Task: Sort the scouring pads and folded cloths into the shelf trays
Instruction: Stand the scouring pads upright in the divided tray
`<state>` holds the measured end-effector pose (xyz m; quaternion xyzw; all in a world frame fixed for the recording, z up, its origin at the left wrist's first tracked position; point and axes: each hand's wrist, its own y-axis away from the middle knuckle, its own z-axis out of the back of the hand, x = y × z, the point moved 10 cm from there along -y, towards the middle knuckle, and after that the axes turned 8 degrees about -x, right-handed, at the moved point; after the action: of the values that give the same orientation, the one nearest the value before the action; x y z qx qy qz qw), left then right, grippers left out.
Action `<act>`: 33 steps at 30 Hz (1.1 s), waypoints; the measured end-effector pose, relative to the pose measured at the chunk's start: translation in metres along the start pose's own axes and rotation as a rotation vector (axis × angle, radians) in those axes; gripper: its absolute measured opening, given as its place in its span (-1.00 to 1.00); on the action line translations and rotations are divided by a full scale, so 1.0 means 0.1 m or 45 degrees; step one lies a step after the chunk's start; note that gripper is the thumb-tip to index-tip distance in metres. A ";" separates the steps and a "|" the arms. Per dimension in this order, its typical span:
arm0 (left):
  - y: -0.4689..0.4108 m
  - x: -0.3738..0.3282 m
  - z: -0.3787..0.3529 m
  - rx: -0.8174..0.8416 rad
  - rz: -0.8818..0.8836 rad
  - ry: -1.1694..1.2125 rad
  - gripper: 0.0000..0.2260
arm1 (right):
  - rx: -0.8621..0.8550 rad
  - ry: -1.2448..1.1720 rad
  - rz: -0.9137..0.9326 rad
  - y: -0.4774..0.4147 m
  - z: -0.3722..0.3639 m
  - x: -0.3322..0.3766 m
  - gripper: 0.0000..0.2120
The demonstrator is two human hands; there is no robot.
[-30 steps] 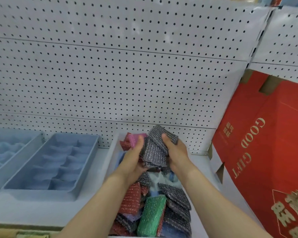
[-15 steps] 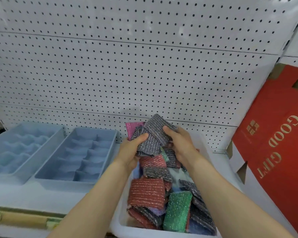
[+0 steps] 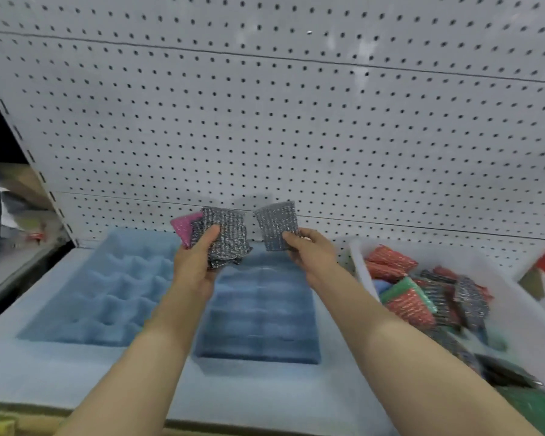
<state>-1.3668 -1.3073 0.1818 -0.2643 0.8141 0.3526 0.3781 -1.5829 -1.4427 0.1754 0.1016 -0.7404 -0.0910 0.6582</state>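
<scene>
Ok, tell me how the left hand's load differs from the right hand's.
The left hand grips a bunch of pads; the right hand pinches a single pad. The bunch includes a pink pad at its left edge; the single pad is all grey. Both show sparkly grey weave and are held above the blue trays.

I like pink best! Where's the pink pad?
The pink pad sits left of centre in the head view, held in the left hand behind its grey pads, above the blue trays.
</scene>
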 end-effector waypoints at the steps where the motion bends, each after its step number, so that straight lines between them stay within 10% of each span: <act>1: -0.10 -0.02 0.10 -0.015 0.023 -0.004 -0.59 | -0.015 0.057 0.013 -0.03 -0.12 -0.10 -0.72; 11: -0.75 0.06 0.50 -0.015 0.199 -0.061 -0.60 | -0.213 0.828 0.344 -0.14 -0.58 -0.26 -0.80; 23: -0.80 0.14 0.28 0.076 0.224 -0.026 -0.70 | 0.109 1.589 0.774 -0.34 -1.07 -0.36 -0.77; 28: -0.74 0.16 0.17 0.090 0.200 -0.014 -0.77 | -0.072 1.128 0.903 -0.16 -0.99 -0.02 -0.75; 33: -0.65 0.27 0.03 0.170 0.183 -0.030 -0.66 | 0.303 0.452 0.104 0.02 -1.19 -0.19 -0.70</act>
<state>-1.3360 -1.3493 0.1344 -0.1755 0.8481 0.3269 0.3781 -1.4624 -1.4360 0.1717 0.1631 -0.6220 0.0431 0.7646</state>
